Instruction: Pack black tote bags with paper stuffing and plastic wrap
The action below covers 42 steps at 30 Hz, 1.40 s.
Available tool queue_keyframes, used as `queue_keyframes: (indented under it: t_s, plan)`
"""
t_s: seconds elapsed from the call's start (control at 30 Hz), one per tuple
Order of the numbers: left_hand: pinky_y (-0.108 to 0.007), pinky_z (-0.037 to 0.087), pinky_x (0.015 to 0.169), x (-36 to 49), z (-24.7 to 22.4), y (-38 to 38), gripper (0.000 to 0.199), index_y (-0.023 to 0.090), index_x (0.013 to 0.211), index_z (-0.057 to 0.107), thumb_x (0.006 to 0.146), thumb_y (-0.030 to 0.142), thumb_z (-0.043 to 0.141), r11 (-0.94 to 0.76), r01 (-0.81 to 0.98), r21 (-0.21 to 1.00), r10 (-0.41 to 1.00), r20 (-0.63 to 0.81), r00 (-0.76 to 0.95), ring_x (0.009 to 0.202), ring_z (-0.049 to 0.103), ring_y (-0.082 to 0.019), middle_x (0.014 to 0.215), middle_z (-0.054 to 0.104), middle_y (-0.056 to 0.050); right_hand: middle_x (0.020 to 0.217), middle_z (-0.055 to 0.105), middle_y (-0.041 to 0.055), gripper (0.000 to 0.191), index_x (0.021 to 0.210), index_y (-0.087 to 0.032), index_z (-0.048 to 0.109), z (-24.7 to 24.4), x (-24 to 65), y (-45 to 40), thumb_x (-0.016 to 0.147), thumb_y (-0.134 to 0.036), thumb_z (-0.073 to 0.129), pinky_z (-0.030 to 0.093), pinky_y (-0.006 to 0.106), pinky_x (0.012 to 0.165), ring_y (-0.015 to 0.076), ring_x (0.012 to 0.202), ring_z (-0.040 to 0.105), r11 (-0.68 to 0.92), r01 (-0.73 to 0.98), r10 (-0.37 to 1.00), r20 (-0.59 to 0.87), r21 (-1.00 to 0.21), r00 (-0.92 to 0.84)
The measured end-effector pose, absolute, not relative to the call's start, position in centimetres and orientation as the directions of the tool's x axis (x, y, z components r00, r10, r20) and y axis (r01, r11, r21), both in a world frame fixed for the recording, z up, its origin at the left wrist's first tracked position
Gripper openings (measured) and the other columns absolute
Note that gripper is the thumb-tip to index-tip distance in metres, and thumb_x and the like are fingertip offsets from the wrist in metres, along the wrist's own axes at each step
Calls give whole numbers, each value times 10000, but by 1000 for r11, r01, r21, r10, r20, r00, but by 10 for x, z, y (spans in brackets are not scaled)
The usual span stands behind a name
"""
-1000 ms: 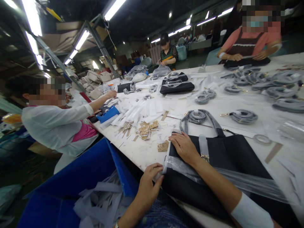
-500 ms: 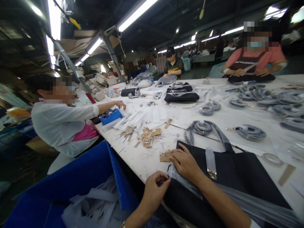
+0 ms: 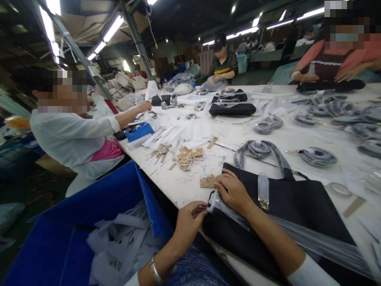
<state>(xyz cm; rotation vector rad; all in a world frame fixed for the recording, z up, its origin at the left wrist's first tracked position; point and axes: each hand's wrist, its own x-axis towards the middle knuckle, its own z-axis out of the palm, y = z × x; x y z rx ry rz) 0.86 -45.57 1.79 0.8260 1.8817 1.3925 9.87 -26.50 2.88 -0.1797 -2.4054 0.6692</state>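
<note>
Two black bags lie at the table's near edge: a handbag [image 3: 300, 206] lying flat with a gold clasp, and a rounded black bag [image 3: 235, 238] in front of it. Clear plastic film [image 3: 224, 208] runs along the rounded bag's top and trails off to the right under my right forearm. At that bag's left corner, my left hand [image 3: 192, 218] is closed, thumb and fingertips pinching the end of the film beside a small black loop. My right hand [image 3: 233, 190] has its fingers bent and together, pressing on the film; its thumb is mostly hidden. A brown tag [image 3: 207, 181] touches its fingertips.
A blue bin [image 3: 119, 182] with white strips stands at lower left. Brown tags [image 3: 187, 157] are piled on the table, with coiled grey straps [image 3: 318, 156] and black bags [image 3: 232, 108] beyond. Co-workers sit left [image 3: 74, 139], at the back and far right.
The view has shifted slightly. My left hand stays at the bag's corner, with more white film showing at its fingertips. The left co-worker's hand has moved back and raises a white sheet.
</note>
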Motion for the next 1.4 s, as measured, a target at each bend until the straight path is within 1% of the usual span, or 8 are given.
queue_keyframes:
  t_s: [0.17,0.27,0.37,0.53,0.67,0.8,1.13,1.4]
  plan:
    - [-317,514,887,19,27,-448,456,178,1273,518,883,413,551,236,-211,949,830,-309,-464,947,669,-187,1008,699,-74,898,716,32,242,913,-217,651,29,97,-268,992,-272,429,325,428,1087,181,905,634,867,-63,244,532,-494,-811]
    - [-339,525,859,24,31,-450,622,211,1415,436,870,473,579,304,199,931,858,-177,-483,905,675,-216,1008,705,-85,1035,721,35,242,1015,-226,663,28,95,-269,998,-255,423,297,421,1104,176,1019,622,875,-45,224,485,-483,-845]
    - [-344,532,794,22,36,-451,615,206,1415,483,869,472,583,344,692,635,886,26,-464,843,680,-264,986,716,-130,1089,715,40,253,1045,-220,667,27,95,-270,999,-250,419,281,414,1116,170,1075,610,871,-16,227,431,-491,-873]
    - [-370,545,815,9,59,-438,373,261,1210,671,937,435,485,299,902,310,922,150,-358,863,681,-272,999,710,-110,1163,699,37,267,1144,-231,648,22,95,-267,994,-242,427,279,413,1126,156,1138,596,821,-38,252,421,-569,-872]
    - [-448,373,1119,15,43,-417,510,266,1461,413,956,329,453,14,913,408,930,330,-162,1391,369,-291,1502,407,-87,1234,666,70,335,1251,-183,595,12,95,-260,932,-182,493,363,369,1095,166,1141,602,793,-42,334,493,-607,-803]
    - [-510,287,1164,22,3,-406,552,237,1511,304,968,262,407,-38,892,450,930,343,-133,1470,180,-284,1583,249,-68,1191,682,69,400,1246,-190,606,21,106,-247,918,-72,411,427,353,1054,170,1133,596,820,129,493,573,-558,-655]
    - [-488,178,1202,2,-5,-415,662,210,1537,207,955,408,454,101,520,848,882,165,-441,1473,160,-269,1590,218,-90,1276,627,136,426,1266,-251,613,23,316,-253,892,-420,500,446,554,1025,329,1172,584,530,768,816,463,-361,-346]
    - [-417,375,1116,-34,4,-399,824,174,1501,322,806,484,636,149,141,979,963,-111,-246,1347,441,-289,1453,466,-137,1120,707,116,359,964,-477,751,-55,433,-222,647,-426,590,506,544,885,360,1061,641,476,756,877,178,-450,-446]
